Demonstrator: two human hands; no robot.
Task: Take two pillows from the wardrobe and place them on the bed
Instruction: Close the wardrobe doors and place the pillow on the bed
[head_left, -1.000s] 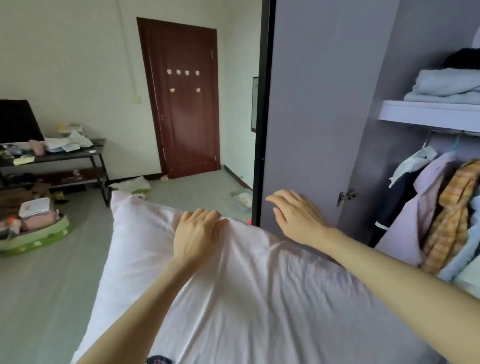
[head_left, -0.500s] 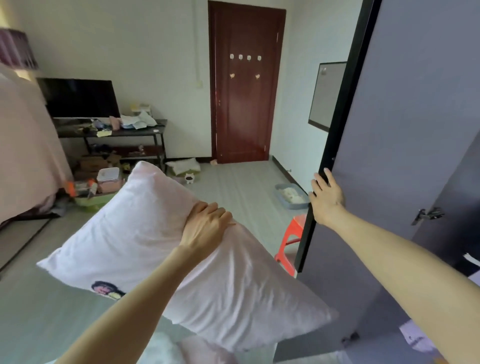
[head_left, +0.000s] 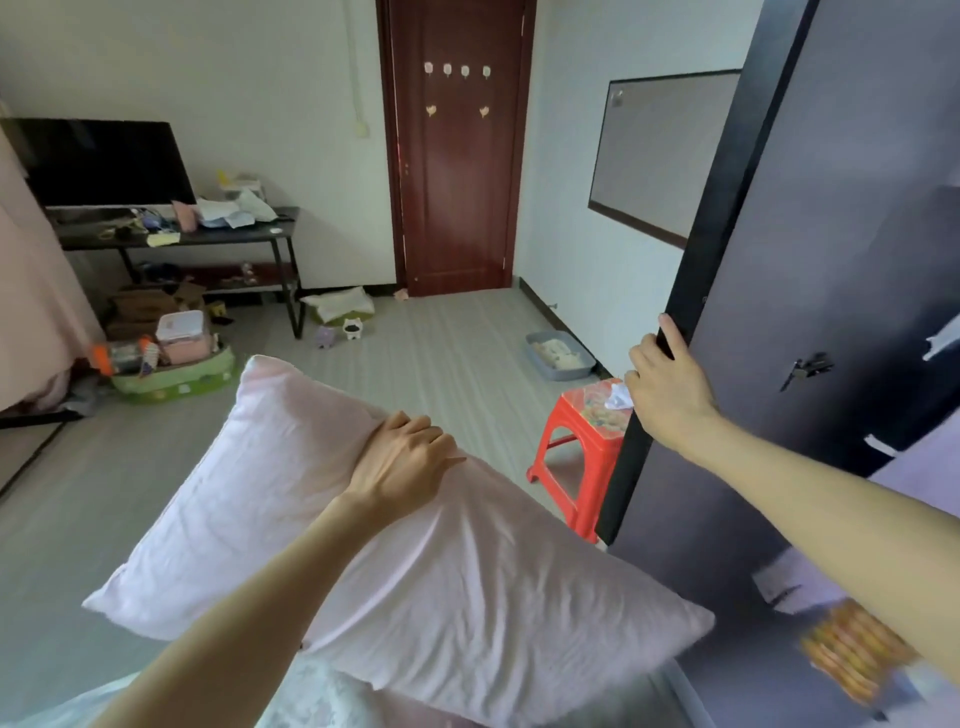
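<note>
Pink pillow (head_left: 395, 561) gripped by L hand (head_left: 402, 462), frame centre; wardrobe door (head_left: 841, 260) edge clasped by R hand (head_left: 670, 389), fingers curled, right.

Pillow (head_left: 415, 587): pale pink, wrinkled fabric case, plump and rectangular.
Pose: held off the floor at a tilt, one corner pointing up and away toward the room, another pointing right toward the wardrobe door (head_left: 810, 364).
Hold: left hand (head_left: 402, 462) grips its upper edge, fingers curled over the fabric.
Second pillow: cannot tell; pale fabric shows under the held one at the bottom edge, too little to name.
Wardrobe door: dark, open, its edge gripped by the right hand (head_left: 667, 387).
</note>
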